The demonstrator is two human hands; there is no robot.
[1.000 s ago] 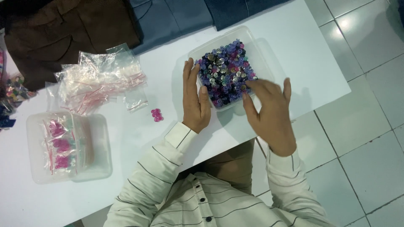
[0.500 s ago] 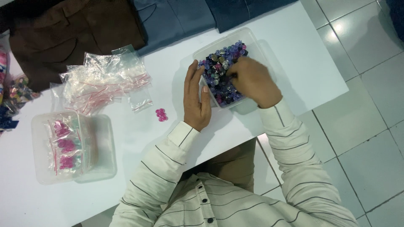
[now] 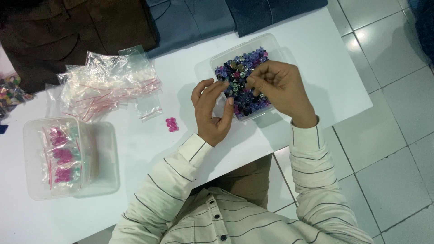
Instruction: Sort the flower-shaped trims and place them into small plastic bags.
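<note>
A clear plastic tub (image 3: 271,45) full of purple, blue and dark buttons (image 3: 239,74) stands on the white table (image 3: 316,68). My right hand (image 3: 280,90) hovers over the tub, fingers pinched together above the buttons; whether a button sits between the fingertips is too small to tell. My left hand (image 3: 210,110) is raised just left of the tub, palm turned up, fingers curled and spread, holding nothing that I can see. Several pink buttons (image 3: 172,124) lie loose on the table left of that hand.
A heap of small clear zip bags (image 3: 106,83) lies at the left. A clear tub (image 3: 97,158) at the near left holds bags of pink buttons (image 3: 61,156). Folded brown cloth (image 3: 77,31) and blue cloth (image 3: 194,18) lie along the far edge. Tiled floor (image 3: 389,144) is to the right.
My right hand moved from the tub's near right edge into the tub and pinched its fingers. My left hand lifted off the table and turned palm up.
</note>
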